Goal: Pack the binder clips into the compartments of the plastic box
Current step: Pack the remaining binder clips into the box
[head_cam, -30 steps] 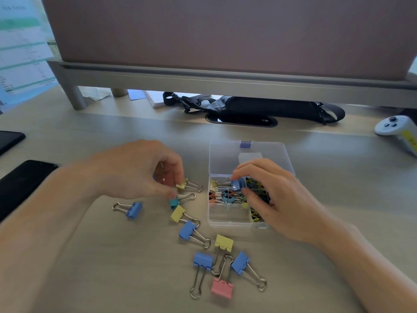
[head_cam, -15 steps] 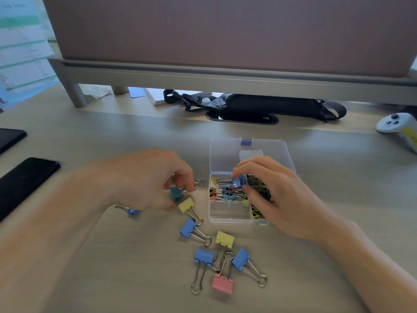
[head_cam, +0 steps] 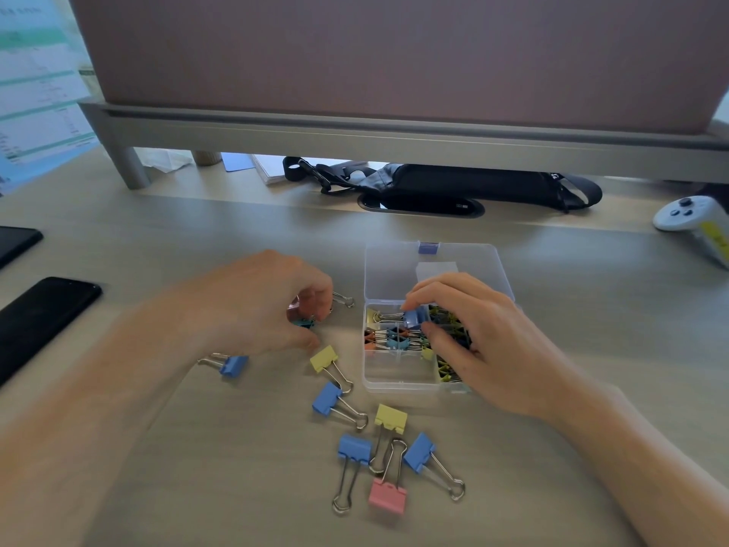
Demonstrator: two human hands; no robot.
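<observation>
Blue clip (head_cam: pixel 412 317) in right grip (head_cam: pixel 473 341), over box (head_cam: pixel 394 384)

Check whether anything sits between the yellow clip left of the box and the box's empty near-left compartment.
Nothing visible does. The yellow clip lies on the desk just left of the box, whose lid is open. Only the box's wall separates them. The right hand covers the right-side compartments, not the near-left one.

Clear plastic box (head_cam: pixel 398 382) w/ blue latch (head_cam: pixel 428 247); inside: blue clip (head_cam: pixel 412 317), plus orange, yellow, black ones. Other clips: blue clips (head_cam: pixel 326 398), yellow clips (head_cam: pixel 390 418), pink clip (head_cam: pixel 387 494), teal clip (head_cam: pixel 303 322). Pale wood-grain desk (head_cam: pixel 236 467); black phone (head_cam: pixel 43 313); white controller (head_cam: pixel 682 219) w/ yellow label (head_cam: pixel 712 236); mauve partition (head_cam: pixel 394 53)
</observation>
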